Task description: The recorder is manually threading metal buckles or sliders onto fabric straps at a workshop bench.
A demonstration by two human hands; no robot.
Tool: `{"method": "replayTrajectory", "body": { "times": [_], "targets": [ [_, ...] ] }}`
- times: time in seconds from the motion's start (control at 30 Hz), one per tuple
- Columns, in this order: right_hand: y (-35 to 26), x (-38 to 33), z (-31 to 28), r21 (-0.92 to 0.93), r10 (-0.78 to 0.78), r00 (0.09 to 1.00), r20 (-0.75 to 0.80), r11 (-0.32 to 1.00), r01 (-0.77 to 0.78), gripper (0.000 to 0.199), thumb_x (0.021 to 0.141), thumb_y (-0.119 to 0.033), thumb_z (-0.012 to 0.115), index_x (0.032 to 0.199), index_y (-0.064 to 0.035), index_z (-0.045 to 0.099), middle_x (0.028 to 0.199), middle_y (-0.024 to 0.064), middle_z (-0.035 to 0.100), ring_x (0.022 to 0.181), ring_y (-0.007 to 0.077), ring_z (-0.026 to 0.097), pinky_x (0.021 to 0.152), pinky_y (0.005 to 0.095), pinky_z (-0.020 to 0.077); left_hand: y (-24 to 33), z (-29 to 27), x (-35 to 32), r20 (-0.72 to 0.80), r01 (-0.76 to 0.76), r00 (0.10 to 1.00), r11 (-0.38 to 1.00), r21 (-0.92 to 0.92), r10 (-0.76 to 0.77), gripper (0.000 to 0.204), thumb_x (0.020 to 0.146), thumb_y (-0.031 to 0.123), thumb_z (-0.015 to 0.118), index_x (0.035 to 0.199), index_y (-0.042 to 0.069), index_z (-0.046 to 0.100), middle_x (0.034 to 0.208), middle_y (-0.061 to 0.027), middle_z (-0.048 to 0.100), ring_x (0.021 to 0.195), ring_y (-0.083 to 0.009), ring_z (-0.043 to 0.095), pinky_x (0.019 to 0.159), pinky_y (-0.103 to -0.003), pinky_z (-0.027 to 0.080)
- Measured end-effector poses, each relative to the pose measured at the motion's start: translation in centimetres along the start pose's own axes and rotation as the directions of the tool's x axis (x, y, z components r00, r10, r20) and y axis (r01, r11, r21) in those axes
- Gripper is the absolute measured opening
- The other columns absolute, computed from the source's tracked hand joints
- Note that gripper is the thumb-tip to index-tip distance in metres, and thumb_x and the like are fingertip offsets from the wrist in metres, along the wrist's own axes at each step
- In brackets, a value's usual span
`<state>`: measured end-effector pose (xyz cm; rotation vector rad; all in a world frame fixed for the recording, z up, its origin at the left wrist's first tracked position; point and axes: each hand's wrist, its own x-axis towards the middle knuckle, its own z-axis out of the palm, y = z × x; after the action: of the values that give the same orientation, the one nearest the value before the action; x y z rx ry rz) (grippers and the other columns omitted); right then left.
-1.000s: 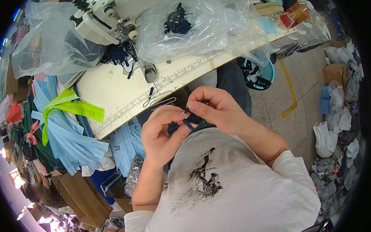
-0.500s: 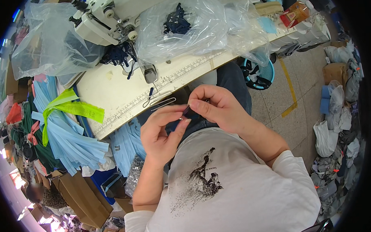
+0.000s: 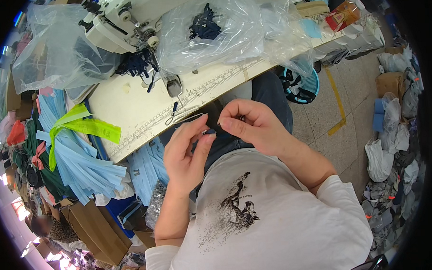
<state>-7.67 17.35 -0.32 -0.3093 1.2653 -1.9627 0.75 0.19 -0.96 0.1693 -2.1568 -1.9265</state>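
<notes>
Head view: both hands (image 3: 216,139) pinch a dark piece (image 3: 211,131) just off the table edge (image 3: 144,137).

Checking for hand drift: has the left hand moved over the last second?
Yes. The left hand has opened slightly and eased away from the right hand, lower-left, judged against the table edge.

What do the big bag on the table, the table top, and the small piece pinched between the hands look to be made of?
Bag: thin clear plastic film, crinkled and glossy. Table top: smooth, pale, probably laminate, with a ruler strip along its edge. Small dark piece between left hand and right hand: likely fabric or cord; too small to tell.
</notes>
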Motion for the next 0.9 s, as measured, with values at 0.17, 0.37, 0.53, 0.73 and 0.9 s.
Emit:
{"method": "replayTrajectory", "body": {
  "times": [0.17, 0.37, 0.53, 0.73, 0.9],
  "targets": [
    [0.6, -0.1, -0.1, -0.129, -0.095, 0.996, 0.001, 0.987, 0.094, 0.013, 0.095, -0.013, 0.06, 0.1, -0.0009, 0.061, 0.088, -0.0019, 0.058, 0.079, 0.0026, 0.053, 0.067, 0.0183, 0.0434, -0.2, -0.4, 0.6, 0.076, -0.086, 0.994, 0.993, 0.08, 0.08, 0.024, 0.077, -0.007, 0.071, 0.1, -0.002, 0.067, 0.088, -0.0086, 0.064, 0.074, -0.0132, 0.056, 0.067, -0.022, 0.045],
    [0.5, 0.0, -0.1, -0.31, -0.227, 0.974, 0.004, 0.926, 0.217, 0.01, 0.091, -0.01, 0.065, 0.097, -0.0023, 0.066, 0.084, -0.0003, 0.058, 0.075, 0.0044, 0.054, 0.063, 0.0194, 0.0429, 0.3, -0.8, 0.4, 0.099, 0.073, 0.992, 0.997, -0.009, -0.072, 0.022, 0.076, -0.008, 0.072, 0.096, -0.001, 0.067, 0.084, -0.0049, 0.063, 0.072, -0.0103, 0.055, 0.066, -0.021, 0.044],
    [0.3, 0.1, -0.2, -0.652, -0.417, 0.903, 0.104, 0.657, 0.378, 0.008, 0.088, -0.007, 0.067, 0.095, -0.0029, 0.068, 0.08, 0.0003, 0.058, 0.067, 0.0055, 0.054, 0.056, 0.0198, 0.0406, 0.8, -0.4, 0.0, 0.06, 0.245, 0.97, 0.927, -0.285, -0.237, 0.019, 0.08, -0.009, 0.069, 0.098, -0.002, 0.067, 0.086, -0.0036, 0.064, 0.074, -0.006, 0.055, 0.066, -0.019, 0.043],
    [0.9, 0.3, -0.3, -0.403, -0.393, 0.919, 0.029, 0.837, 0.371, 0.009, 0.085, -0.006, 0.069, 0.093, -0.003, 0.068, 0.078, -0.0001, 0.058, 0.063, 0.0046, 0.051, 0.054, 0.0193, 0.0391, 0.3, -0.2, -0.2, 0.063, 0.182, 0.983, 0.966, -0.186, -0.173, 0.019, 0.081, -0.009, 0.068, 0.099, -0.002, 0.067, 0.087, -0.0041, 0.064, 0.075, -0.0061, 0.057, 0.066, -0.019, 0.044],
    [0.4, 0.2, -0.3, -0.424, -0.25, 0.968, 0.025, 0.874, 0.237, 0.01, 0.086, -0.005, 0.068, 0.095, -0.0022, 0.066, 0.08, -0.0007, 0.059, 0.068, 0.0035, 0.053, 0.057, 0.0195, 0.0415, 0.5, -0.1, -0.2, 0.035, 0.151, 0.989, 0.972, -0.181, -0.147, 0.02, 0.081, -0.009, 0.068, 0.099, -0.002, 0.066, 0.088, -0.0046, 0.065, 0.076, -0.0074, 0.058, 0.068, -0.02, 0.046]
  ]
}}
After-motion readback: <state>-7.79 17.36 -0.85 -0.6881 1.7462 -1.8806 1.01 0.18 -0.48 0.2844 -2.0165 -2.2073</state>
